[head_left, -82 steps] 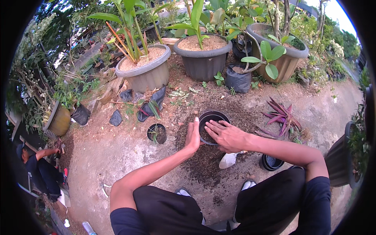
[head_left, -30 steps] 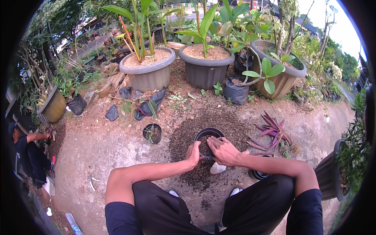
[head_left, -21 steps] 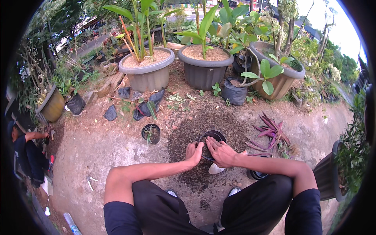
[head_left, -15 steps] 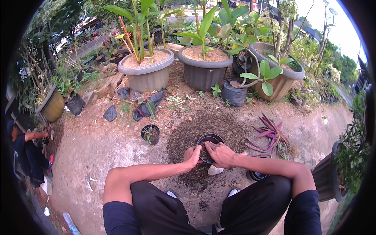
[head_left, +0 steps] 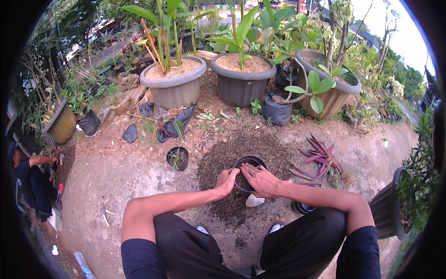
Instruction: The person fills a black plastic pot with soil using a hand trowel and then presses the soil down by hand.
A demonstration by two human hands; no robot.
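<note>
A small black plant pot (head_left: 249, 158) stands on the dark loose soil (head_left: 218, 160) in front of my knees. My left hand (head_left: 226, 181) grips its left rim, the fingers running down the outer wall. Over the right side of the pot lies my right hand (head_left: 262, 182), its fingers stretched out and reaching inside onto the soil; it holds nothing. The fingertips of both hands are close together, and my hands hide part of the pot's contents. Just below the pot is a white object (head_left: 254, 201), partly covered, whose kind I cannot make out.
Purple-leaved plants (head_left: 323, 158) lie right of the soil. A small potted plant (head_left: 178, 158) stands to the left, another black pot (head_left: 303, 207) by my right knee. Large planters (head_left: 244, 88) line the back. At far left a person (head_left: 32, 181) crouches; a plastic bottle (head_left: 83, 266) lies nearby.
The fingers of my right hand have straightened and flattened inside the pot, shifting slightly left. The pot's far rim sits a little farther up in view. My left hand keeps its grip.
</note>
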